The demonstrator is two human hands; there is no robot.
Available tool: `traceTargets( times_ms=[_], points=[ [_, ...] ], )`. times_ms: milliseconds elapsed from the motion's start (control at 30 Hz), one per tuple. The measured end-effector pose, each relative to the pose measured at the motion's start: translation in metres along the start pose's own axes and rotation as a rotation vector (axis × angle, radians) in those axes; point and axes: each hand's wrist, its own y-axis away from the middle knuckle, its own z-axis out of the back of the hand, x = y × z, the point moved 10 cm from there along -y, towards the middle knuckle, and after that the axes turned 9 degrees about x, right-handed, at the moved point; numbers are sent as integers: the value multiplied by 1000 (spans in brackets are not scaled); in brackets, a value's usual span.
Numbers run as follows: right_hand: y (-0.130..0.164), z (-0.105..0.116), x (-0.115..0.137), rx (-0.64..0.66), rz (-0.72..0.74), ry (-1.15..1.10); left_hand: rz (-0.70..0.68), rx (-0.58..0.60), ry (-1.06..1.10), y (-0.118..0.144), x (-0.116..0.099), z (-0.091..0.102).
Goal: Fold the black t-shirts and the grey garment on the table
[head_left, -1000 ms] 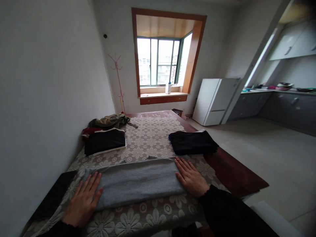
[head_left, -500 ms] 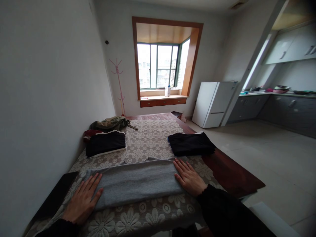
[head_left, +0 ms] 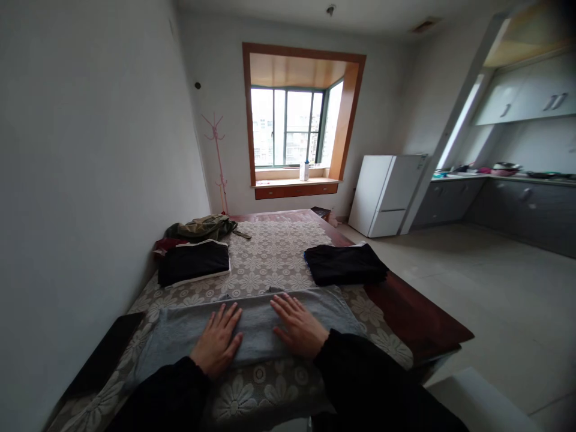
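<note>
A grey folded cloth [head_left: 256, 324], likely a garment, lies in a long flat strip across the near part of the table. My left hand [head_left: 218, 340] rests flat on it left of the middle, fingers slightly spread. On the right of the middle, my right hand [head_left: 297, 324] also presses flat on the fabric with fingers extended. Neither hand grips anything. Black sleeves cover both wrists and hide part of the cloth's near edge. Beyond the cloth sit a black folded stack [head_left: 193, 262] at left and another black folded stack [head_left: 345, 263] at right.
A flowered lace tablecloth [head_left: 265, 252] covers most of the dark red wooden table [head_left: 420, 315]. An olive bag or garment [head_left: 202, 228] lies at the far left by the wall. Behind stand a pink coat rack [head_left: 219, 156] and a white fridge [head_left: 382, 192].
Both hands have moved inward from the two ends of the grey cloth towards its middle. They stay flat on it. The view has tilted up slightly.
</note>
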Motion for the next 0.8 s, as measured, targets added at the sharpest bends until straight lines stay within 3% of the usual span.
traceTargets(
  times_ms=[67,167,433,700,800],
  points=[
    [-17,-8,26,48,78,-69,-57,-6,21,-16,-24,-1],
    [-34,-14,40,81,150,-112,-96,-61,9,-27,-37,0],
    [-40,-18,29,90,194,-134,-142,-49,-11,-25,-36,-2],
    [-37,-16,44,86,306,-166,-192,-84,-41,-25,-42,-1],
    [-36,-19,44,66,264,-158,-193,-109,-53,-24,-42,-4]
  ],
)
